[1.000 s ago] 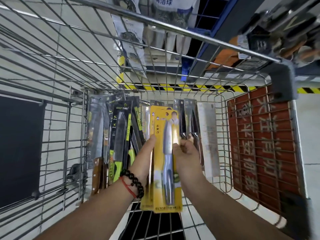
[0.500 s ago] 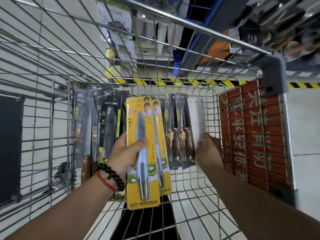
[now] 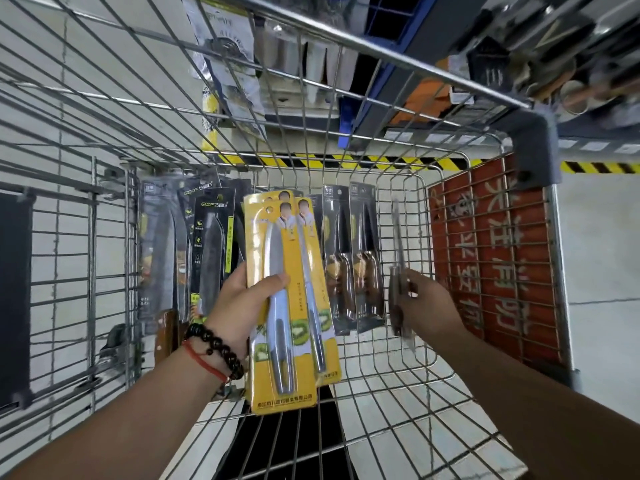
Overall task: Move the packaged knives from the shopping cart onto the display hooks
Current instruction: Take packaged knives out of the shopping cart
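The left hand (image 3: 239, 306), at the centre of the frame, is clamped on a stack of yellow packaged knives (image 3: 277, 306): the thumb lies across the front of the nearest card and the fingers wrap behind it. The stack stands upright, fanned slightly so that a second yellow card shows to its right. The right hand (image 3: 424, 306), at centre right, grips a blurred packaged knife (image 3: 398, 271) seen nearly edge-on, fingers curled around its lower part; its packaging cannot be made out.

The wire shopping cart (image 3: 398, 368) fills almost the whole frame, its rim running across the top. A red sign with white characters (image 3: 491, 258) hangs on the cart wall at right. Dark packaged knives (image 3: 207, 251) lean against the far wall at centre left, a wooden handle showing at their lower end. Two dark packaged knives with brown handles (image 3: 353, 258) stand just right of the yellow stack, between the two hands. A bead bracelet (image 3: 216, 344) and a red cord (image 3: 204, 360) circle the left wrist. Yellow-and-black floor tape (image 3: 346, 163) shows through the wires at the upper centre.
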`<state>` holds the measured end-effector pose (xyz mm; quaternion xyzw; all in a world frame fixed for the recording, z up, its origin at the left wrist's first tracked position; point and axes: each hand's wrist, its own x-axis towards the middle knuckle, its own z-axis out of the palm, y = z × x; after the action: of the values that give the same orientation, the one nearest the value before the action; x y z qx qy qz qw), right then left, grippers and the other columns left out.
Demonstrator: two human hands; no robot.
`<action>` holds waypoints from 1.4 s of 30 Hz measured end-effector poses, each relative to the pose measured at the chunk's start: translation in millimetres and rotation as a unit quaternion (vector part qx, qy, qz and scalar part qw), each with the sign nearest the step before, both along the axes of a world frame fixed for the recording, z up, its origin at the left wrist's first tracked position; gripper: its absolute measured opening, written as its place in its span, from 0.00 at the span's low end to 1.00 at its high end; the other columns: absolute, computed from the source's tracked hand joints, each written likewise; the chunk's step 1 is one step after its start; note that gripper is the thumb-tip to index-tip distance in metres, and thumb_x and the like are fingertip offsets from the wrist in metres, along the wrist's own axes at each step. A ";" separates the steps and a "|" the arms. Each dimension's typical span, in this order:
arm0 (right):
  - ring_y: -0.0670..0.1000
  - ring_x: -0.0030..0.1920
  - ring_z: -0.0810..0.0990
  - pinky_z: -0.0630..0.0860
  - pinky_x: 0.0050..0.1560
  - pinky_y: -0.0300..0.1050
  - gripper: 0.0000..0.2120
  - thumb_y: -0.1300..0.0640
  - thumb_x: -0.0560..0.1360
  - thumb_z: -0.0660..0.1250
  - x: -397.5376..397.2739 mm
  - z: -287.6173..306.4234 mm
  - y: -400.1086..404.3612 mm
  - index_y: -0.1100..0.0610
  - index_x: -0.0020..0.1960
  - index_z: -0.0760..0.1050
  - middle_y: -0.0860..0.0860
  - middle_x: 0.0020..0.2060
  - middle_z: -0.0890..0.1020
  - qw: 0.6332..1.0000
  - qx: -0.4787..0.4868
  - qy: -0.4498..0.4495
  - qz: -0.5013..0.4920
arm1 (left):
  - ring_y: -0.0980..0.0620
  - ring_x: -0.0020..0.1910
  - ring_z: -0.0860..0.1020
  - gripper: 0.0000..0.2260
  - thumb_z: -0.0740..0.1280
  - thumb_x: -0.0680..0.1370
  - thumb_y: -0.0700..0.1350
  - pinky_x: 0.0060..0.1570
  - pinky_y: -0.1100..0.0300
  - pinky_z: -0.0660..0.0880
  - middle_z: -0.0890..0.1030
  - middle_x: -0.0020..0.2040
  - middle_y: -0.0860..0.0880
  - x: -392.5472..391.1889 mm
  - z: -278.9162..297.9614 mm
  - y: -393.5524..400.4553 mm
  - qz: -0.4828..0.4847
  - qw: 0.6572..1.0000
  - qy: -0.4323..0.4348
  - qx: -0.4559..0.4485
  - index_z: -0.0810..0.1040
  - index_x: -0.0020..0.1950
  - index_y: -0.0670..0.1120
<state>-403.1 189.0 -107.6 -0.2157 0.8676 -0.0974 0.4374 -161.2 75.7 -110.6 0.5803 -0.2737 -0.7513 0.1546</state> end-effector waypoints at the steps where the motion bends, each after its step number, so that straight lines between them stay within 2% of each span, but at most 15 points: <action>1: 0.54 0.33 0.80 0.78 0.30 0.47 0.11 0.62 0.81 0.56 -1.2 1.4 -0.2 0.58 0.54 0.76 0.57 0.40 0.82 0.998 -0.011 -0.002 -0.055 | 0.61 0.52 0.78 0.16 0.72 0.74 0.45 0.48 0.66 0.69 0.81 0.54 0.57 0.1 0.6 -0.2 -0.011 1.000 0.000 -0.001 0.75 0.60 0.53; 6: 0.47 0.36 0.76 0.75 0.30 0.41 0.21 0.67 0.80 0.53 -5.7 14.9 -9.3 0.50 0.66 0.72 0.49 0.41 0.77 0.981 -0.049 0.128 -0.140 | 0.63 0.51 0.75 0.15 0.71 0.75 0.43 0.53 0.60 0.66 0.80 0.53 0.59 4.8 1.7 -1.6 -0.008 1.000 -0.002 0.010 0.74 0.59 0.54; 9: 0.50 0.35 0.78 0.78 0.33 0.48 0.20 0.64 0.81 0.54 -5.9 14.4 -16.6 0.47 0.68 0.71 0.51 0.45 0.80 0.972 -0.061 0.077 -0.212 | 0.57 0.54 0.77 0.13 0.71 0.74 0.44 0.56 0.56 0.66 0.81 0.53 0.56 9.2 -1.7 -1.0 -0.014 1.000 -0.012 0.012 0.76 0.56 0.56; 11: 0.52 0.32 0.77 0.76 0.30 0.45 0.20 0.62 0.82 0.54 -6.4 8.9 -21.3 0.48 0.70 0.70 0.51 0.44 0.81 0.971 -0.045 0.053 -0.228 | 0.54 0.58 0.76 0.15 0.72 0.74 0.45 0.57 0.55 0.65 0.81 0.56 0.55 14.1 -2.7 -2.8 -0.006 1.000 -0.019 0.011 0.76 0.59 0.55; 14: 0.54 0.40 0.79 0.77 0.36 0.44 0.19 0.59 0.82 0.55 -3.8 2.5 -28.6 0.51 0.73 0.66 0.56 0.52 0.81 0.985 0.016 0.060 -0.163 | 0.50 0.64 0.74 0.25 0.74 0.71 0.49 0.61 0.52 0.65 0.79 0.62 0.52 21.4 -2.2 -6.5 -0.011 0.999 -0.032 0.005 0.72 0.67 0.51; 17: 0.55 0.55 0.78 0.75 0.53 0.43 0.27 0.60 0.78 0.63 25.2 6.0 -32.1 0.52 0.75 0.60 0.56 0.65 0.72 0.988 -0.009 0.152 0.030 | 0.52 0.60 0.77 0.17 0.73 0.72 0.46 0.61 0.53 0.68 0.82 0.57 0.53 28.1 -0.8 -13.0 0.001 0.999 -0.042 -0.002 0.76 0.60 0.53; 19: 0.56 0.70 0.67 0.68 0.69 0.52 0.30 0.56 0.75 0.68 57.0 5.3 -38.9 0.51 0.75 0.60 0.54 0.72 0.63 0.974 -0.076 0.166 0.135 | 0.53 0.61 0.76 0.19 0.73 0.72 0.47 0.59 0.55 0.68 0.81 0.59 0.52 33.0 0.9 -18.5 0.012 0.999 -0.043 -0.008 0.75 0.61 0.52; 20: 0.57 0.74 0.61 0.63 0.73 0.56 0.32 0.52 0.75 0.68 71.6 1.8 -43.4 0.49 0.75 0.58 0.53 0.74 0.59 0.974 -0.068 0.143 0.159 | 0.50 0.65 0.74 0.26 0.75 0.70 0.49 0.62 0.53 0.67 0.78 0.64 0.51 35.8 0.5 -22.0 0.016 0.999 -0.048 -0.008 0.73 0.66 0.50; 22: 0.60 0.77 0.50 0.53 0.75 0.63 0.39 0.40 0.72 0.68 92.6 -11.9 -55.0 0.43 0.75 0.50 0.53 0.77 0.49 0.979 0.002 0.110 0.172 | 0.48 0.70 0.68 0.41 0.77 0.65 0.55 0.69 0.50 0.61 0.71 0.72 0.50 41.5 4.2 -27.8 0.022 0.998 -0.049 -0.015 0.65 0.74 0.50; 25: 0.64 0.77 0.43 0.44 0.74 0.67 0.49 0.28 0.67 0.65 105.5 -28.5 -68.7 0.40 0.77 0.41 0.55 0.78 0.39 0.972 0.072 0.127 0.184 | 0.49 0.72 0.66 0.47 0.78 0.60 0.60 0.68 0.51 0.59 0.67 0.74 0.52 51.1 11.4 -34.0 0.037 0.998 -0.054 -0.016 0.63 0.75 0.52; 27: 0.65 0.77 0.42 0.43 0.73 0.68 0.49 0.25 0.67 0.62 105.7 -33.4 -71.3 0.40 0.77 0.39 0.55 0.78 0.39 0.962 0.093 0.140 0.214 | 0.50 0.69 0.69 0.40 0.77 0.63 0.56 0.67 0.50 0.61 0.72 0.70 0.52 57.2 15.6 -36.7 0.036 0.998 -0.057 -0.020 0.67 0.73 0.52; 31: 0.64 0.77 0.40 0.41 0.72 0.69 0.44 0.29 0.71 0.61 100.7 -28.9 -71.4 0.35 0.75 0.36 0.54 0.78 0.38 0.954 0.094 0.144 0.245 | 0.52 0.54 0.80 0.14 0.71 0.72 0.43 0.59 0.53 0.72 0.85 0.50 0.55 64.7 22.7 -37.3 0.043 0.997 -0.054 -0.021 0.78 0.57 0.53; 37: 0.62 0.78 0.40 0.47 0.73 0.70 0.42 0.57 0.75 0.64 84.9 -20.0 -65.6 0.35 0.77 0.43 0.52 0.78 0.39 0.942 0.094 0.183 0.266 | 0.52 0.55 0.79 0.17 0.71 0.73 0.43 0.59 0.52 0.72 0.84 0.53 0.53 83.2 23.3 -42.2 0.044 0.995 -0.090 -0.025 0.77 0.60 0.53; 39: 0.61 0.78 0.43 0.47 0.74 0.69 0.38 0.59 0.74 0.64 81.3 -22.6 -62.3 0.38 0.77 0.51 0.54 0.78 0.44 0.935 0.074 0.209 0.278 | 0.52 0.54 0.80 0.17 0.71 0.73 0.43 0.58 0.53 0.72 0.84 0.51 0.54 85.9 24.0 -45.1 0.047 0.995 -0.081 -0.025 0.78 0.61 0.53; 42: 0.59 0.78 0.43 0.43 0.74 0.68 0.29 0.49 0.78 0.59 99.0 -25.9 -67.9 0.41 0.76 0.53 0.55 0.78 0.47 0.919 0.013 0.214 0.332 | 0.54 0.53 0.80 0.16 0.71 0.73 0.42 0.61 0.51 0.72 0.84 0.51 0.54 88.2 22.6 -44.9 0.044 0.996 -0.078 -0.024 0.78 0.60 0.53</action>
<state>-304.1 121.1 -133.5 -0.5013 0.8202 0.1130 0.2514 -73.0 30.7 -87.9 0.6447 -0.2771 -0.6893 0.1802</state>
